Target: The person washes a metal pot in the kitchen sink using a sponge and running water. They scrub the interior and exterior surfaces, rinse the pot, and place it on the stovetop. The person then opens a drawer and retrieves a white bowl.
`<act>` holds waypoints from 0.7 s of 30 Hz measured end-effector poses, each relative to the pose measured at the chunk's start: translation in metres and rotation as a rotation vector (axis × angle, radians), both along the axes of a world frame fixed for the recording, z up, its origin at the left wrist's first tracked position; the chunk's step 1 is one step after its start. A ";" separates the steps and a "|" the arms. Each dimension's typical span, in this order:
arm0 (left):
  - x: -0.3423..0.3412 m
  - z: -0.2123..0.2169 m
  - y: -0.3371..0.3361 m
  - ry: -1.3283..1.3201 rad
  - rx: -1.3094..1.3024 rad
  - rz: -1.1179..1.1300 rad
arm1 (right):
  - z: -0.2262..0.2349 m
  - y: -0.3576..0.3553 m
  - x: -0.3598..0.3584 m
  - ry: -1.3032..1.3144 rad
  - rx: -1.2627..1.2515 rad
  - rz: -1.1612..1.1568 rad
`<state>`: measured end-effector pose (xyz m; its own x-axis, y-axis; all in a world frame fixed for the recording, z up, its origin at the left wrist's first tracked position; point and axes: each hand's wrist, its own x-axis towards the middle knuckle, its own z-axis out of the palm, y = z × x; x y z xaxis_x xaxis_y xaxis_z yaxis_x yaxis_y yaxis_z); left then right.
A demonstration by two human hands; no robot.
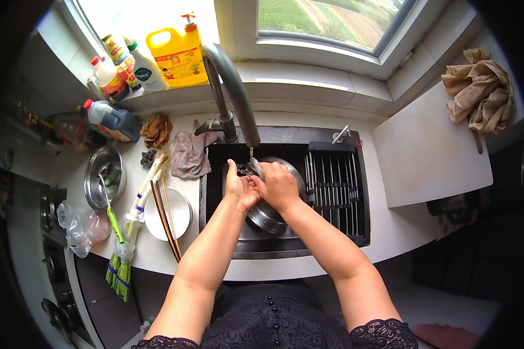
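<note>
A: How many things do you have around the black rectangular sink (285,247)?

B: Counted from the sink: one curved grey metal tap (233,87) rising at its back edge, one round steel pot (268,215) lying inside it, one black slatted drain rack (332,186) filling its right part. Left of the sink on the pale counter (402,227) you have one round white plate (183,212) with a pair of dark chopsticks (167,218) across it, one bunch of green onions (128,232), one round steel bowl (103,177) and one crumpled clear plastic bag (78,227). One pinkish grey rag (189,154) lies at the tap's foot. Behind the sink, on the sill, stands one yellow pump jug (177,55) with several smaller bottles to its left; their number is hard to tell. Right of the sink: one white cutting board (428,148) and one crumpled beige cloth (480,87).

A: And your hands?

B: Two, both over the sink, directly under the tap's mouth. Your left hand (240,187) and your right hand (279,185) touch each other, each grip pressed together on one small dark wet thing (249,168).

A: How does that thing look?

B: Dark grey, glistening, small and irregular, mostly hidden by your fingers. A thin stream of water falls on it. You cannot tell what it is. It sits just above the steel pot.
</note>
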<state>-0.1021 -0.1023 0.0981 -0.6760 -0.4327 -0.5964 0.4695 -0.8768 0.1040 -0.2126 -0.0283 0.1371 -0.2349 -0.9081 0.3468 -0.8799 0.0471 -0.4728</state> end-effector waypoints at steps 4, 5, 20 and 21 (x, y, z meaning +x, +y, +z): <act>0.000 0.032 0.014 -0.060 -0.013 -0.053 | 0.015 0.002 -0.005 -0.164 0.190 -0.058; 0.001 0.033 0.019 -0.020 -0.035 -0.034 | 0.009 -0.001 -0.006 -0.158 0.289 -0.036; 0.058 0.024 0.118 -0.912 -1.591 -0.908 | 0.046 0.003 -0.062 -1.130 0.275 -0.126; 0.064 0.029 0.127 -0.958 -1.641 -0.971 | 0.057 0.005 -0.068 -1.160 0.301 -0.154</act>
<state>-0.0376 0.0252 0.1267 -0.7420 -0.5750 -0.3447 -0.6099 0.3654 0.7032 -0.2801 -0.0233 0.1937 -0.3790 -0.8516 -0.3622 0.0848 0.3578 -0.9299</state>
